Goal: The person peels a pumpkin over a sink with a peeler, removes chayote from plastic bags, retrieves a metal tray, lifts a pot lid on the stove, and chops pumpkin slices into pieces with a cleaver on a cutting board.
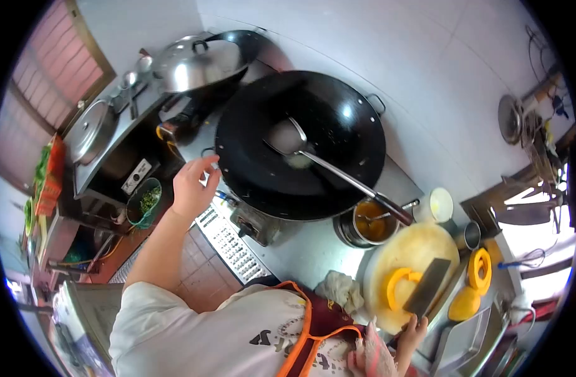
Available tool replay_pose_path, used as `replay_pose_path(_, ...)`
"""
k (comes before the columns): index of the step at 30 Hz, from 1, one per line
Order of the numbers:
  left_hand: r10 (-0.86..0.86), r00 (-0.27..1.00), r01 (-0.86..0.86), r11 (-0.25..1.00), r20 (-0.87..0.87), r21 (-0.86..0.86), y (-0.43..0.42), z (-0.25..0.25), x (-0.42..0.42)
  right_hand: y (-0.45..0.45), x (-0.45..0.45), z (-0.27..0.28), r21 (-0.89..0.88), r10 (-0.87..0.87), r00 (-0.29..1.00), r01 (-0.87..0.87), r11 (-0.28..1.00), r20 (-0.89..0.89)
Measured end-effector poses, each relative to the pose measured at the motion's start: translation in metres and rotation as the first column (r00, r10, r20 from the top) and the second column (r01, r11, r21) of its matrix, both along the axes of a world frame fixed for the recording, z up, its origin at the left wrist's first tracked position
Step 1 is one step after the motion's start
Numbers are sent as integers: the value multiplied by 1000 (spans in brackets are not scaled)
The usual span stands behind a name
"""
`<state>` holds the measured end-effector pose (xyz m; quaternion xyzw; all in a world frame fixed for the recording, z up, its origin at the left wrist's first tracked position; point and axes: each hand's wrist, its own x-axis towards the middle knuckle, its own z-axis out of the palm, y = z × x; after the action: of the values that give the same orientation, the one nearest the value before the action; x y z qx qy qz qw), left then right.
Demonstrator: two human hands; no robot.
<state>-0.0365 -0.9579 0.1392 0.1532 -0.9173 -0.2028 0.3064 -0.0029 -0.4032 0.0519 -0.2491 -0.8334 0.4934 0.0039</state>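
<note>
Right hand [415, 332] fingers wrap cleaver [428, 288], blade low over board [404, 248], likely for control; left hand [192, 190] fingers slightly parted by wok [357, 144].

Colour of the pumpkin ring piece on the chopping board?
Yellow-orange; shows best in the head view.

Wall [420, 56]: pale tile, beyond my right-hand grip [415, 333].
Floor [206, 283]: reddish tile, I note, left of it.
Window [62, 63]: pinkish, far left.
Light: bright opening [533, 229], right.
</note>
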Motion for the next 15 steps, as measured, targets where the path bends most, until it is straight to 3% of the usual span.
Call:
replay_pose_path(1,74,996,-71,995,48,-63,-9,7,2,6,1,-8,-57,-52,996,48,997,-67)
replay_pose_path(3,163,981,-160,987,103,-32,-42,5,13,19,-2,-10,-77,-18,990,7,997,-139)
replay_pose_path(7,265,895,-341,925,360,168,-100,16,34,62,-11,-31,-77,-42,971,24,997,-234)
replay_pose_path(8,266,882,-400,860,390,317,-114,22,34,62,-4,-16,-23,-64,995,63,998,-74)
replay_pose_path(9,187,911,-368,772,367,519,-141,19,31,44,-2,4,-25,-118,986,116,993,-115)
replay_pose_path(11,210,896,-440,531,391,724,-169,32,14,11,5,36,229,-49,956,119,966,-290)
replay_pose_path(12,196,931,-365,456,309,812,-181,40,6,24,11,23,287,-8,955,97,953,-295)
replay_pose_path(13,184,939,-342,409,290,846,-208,40,-6,34,14,10,182,-118,961,167,969,-250)
replay_pose_path(14,205,955,-282,401,214,872,-222,44,-17,43,20,-3,424,112,933,47,905,-342)
replay_pose_path(15,225,965,-217,398,135,892,-233,49,-32,48,25,-16,646,346,862,-29,763,-370)
